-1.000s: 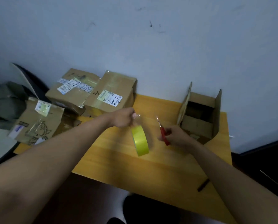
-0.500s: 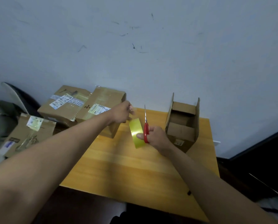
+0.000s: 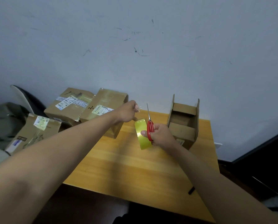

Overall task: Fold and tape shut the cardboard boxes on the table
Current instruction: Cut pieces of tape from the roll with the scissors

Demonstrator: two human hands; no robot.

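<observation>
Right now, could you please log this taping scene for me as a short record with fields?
left hand: pinches the pulled-out tape end
right hand: grips the red scissors, blades up, thumb on the tape roll
open box: flaps up, unsealed, right of the hands
closed boxes: labelled, at the table's left
table: yellow wood
dark object: near edge, unclear

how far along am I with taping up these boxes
Done, apparently: the two closed boxes by the wall, one with striped tape and one with a glossy top. In hand: your left hand pinches the clear tape end, and your right hand holds the red scissors beside the yellow tape roll. Left: the open box with its flaps up.
</observation>
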